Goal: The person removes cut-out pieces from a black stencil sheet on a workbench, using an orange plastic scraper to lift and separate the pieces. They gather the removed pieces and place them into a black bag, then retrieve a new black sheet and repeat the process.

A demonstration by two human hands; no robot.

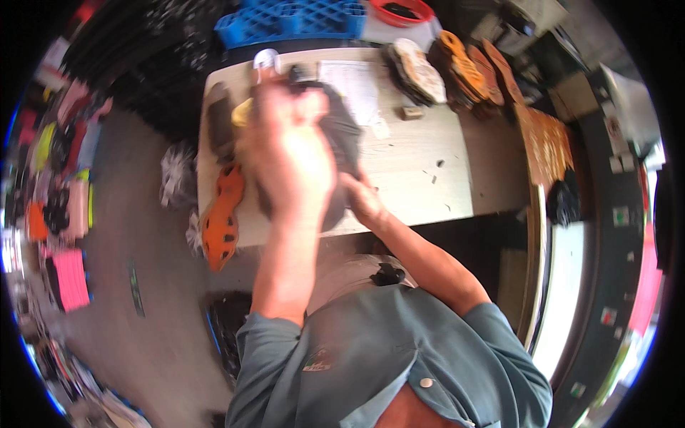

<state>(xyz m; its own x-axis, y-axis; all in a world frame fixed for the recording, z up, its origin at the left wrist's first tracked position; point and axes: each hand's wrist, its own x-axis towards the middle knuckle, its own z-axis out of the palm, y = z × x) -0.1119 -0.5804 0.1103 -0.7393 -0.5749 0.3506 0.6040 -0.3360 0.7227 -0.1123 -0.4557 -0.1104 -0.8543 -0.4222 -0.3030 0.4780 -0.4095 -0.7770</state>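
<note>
My left hand (pixel 292 146) is raised over the table, in front of a long dark grey piece (pixel 344 125) that looks like part of a shoe. It is smeared by motion, so its fingers cannot be read. At the piece's near right edge, my right hand (pixel 365 203) grips it with bent fingers. Much of the piece is hidden behind my left hand and forearm. Left of it lie a dark brown sole (pixel 220 121) and a bit of something yellow (pixel 243 113). An orange sole with black spots (pixel 222 217) juts over the table's left edge.
The pale table (pixel 421 171) carries paper sheets (pixel 349 82), a small block (pixel 412 113) and dark scraps. Pale soles (pixel 416 71), orange soles (pixel 464 68) and brown soles (pixel 499 68) stand at the back right. Behind are a blue plastic crate (pixel 292 23) and a red basin (pixel 403 11).
</note>
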